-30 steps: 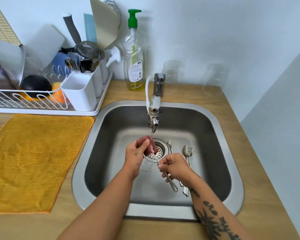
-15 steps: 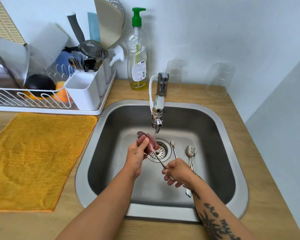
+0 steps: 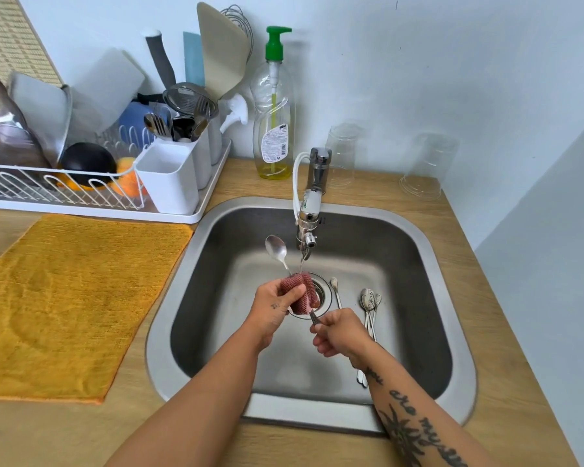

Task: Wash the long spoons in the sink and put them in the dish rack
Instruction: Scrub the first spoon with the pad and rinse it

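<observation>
Above the sponge (image 3: 300,293), spoon (image 3: 276,249) now protrudes.

Desk (image 3: 452,251): light wood, set against a pale wall at the back and on the right.

- Sink (image 3: 429,251): stainless steel, let into the desk at centre; tap (image 3: 312,200) mounted at its rear rim.
- Dish rack (image 3: 91,200): white, at the rear left, just beside the sink's corner.
- Orange cloth (image 3: 68,298): laid flat on the left, in front of the dish rack.
- Soap bottle (image 3: 273,109): clear, green pump, at the back beside the rack.
- Two clear glasses (image 3: 343,156) (image 3: 425,166): upside down, rear right, behind the sink.
</observation>
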